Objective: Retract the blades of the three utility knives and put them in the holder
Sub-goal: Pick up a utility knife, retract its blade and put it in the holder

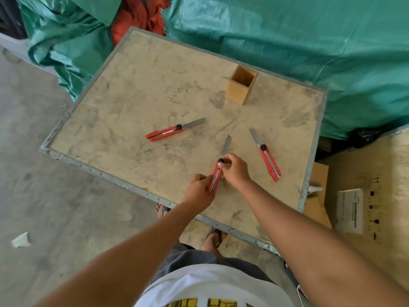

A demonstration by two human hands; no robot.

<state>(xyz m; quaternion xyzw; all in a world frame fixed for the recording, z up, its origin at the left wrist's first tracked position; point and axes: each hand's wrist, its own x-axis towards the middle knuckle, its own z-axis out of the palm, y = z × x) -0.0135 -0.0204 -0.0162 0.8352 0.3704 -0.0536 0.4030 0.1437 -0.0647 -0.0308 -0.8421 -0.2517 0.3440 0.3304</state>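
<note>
**A scuffed board table, three knives and a wooden holder**

The table (137,89) has a pale, smudged board top edged with a grey metal strip. The wooden holder (241,87), an open square box, stands upright near the far edge. Taking it as the mark: the left knife (174,130) lies nearer and to the left of it, flat, with its blade out and pointing back toward the holder. The right knife (266,156) lies flat, nearer and slightly right of the holder, blade out. The middle knife (219,169), nearest of the three and almost straight below the holder, also shows its blade out.
</note>
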